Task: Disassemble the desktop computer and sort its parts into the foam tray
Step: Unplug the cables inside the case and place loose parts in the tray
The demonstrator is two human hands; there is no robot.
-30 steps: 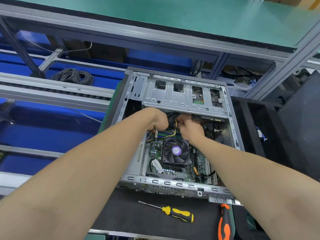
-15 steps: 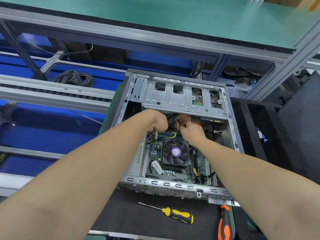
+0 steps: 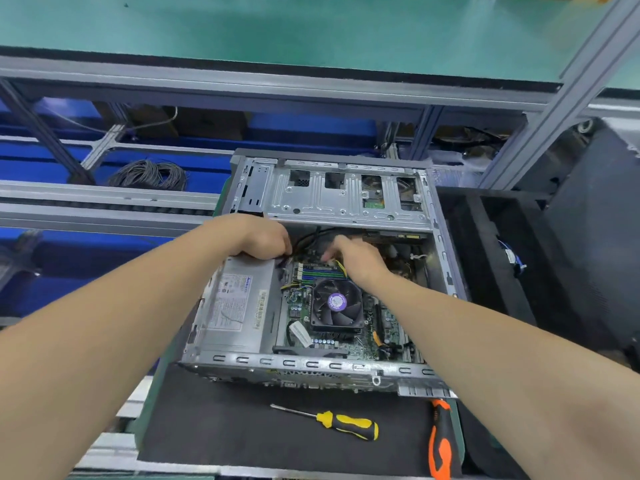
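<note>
The open desktop case [image 3: 311, 367] lies on its side on a black mat. Inside I see the grey power supply [image 3: 235, 303] at left, the CPU fan [image 3: 336, 303] on the motherboard, and the metal drive cage [image 3: 346, 199] at the far end. My left hand [image 3: 263, 237] is curled at the power supply's far end and grips the black cables [image 3: 308, 237] there. My right hand [image 3: 360, 258] reaches down beside the memory sticks [image 3: 320, 271], its fingertips pinching a connector with yellow wires [image 3: 341, 266]. The black foam tray [image 3: 485, 258] stands to the right of the case.
A yellow-and-black screwdriver [image 3: 346, 424] and an orange-and-black tool [image 3: 440, 441] lie on the mat [image 3: 214, 420] in front of the case. A coil of dark cable [image 3: 149, 173] sits on the blue conveyor at left. A green shelf on aluminium framing overhangs the far side.
My left hand has slid left from the case's middle to the power supply's far end, uncovering the supply. My right hand stays at the yellow-wired connector, shifted slightly.
</note>
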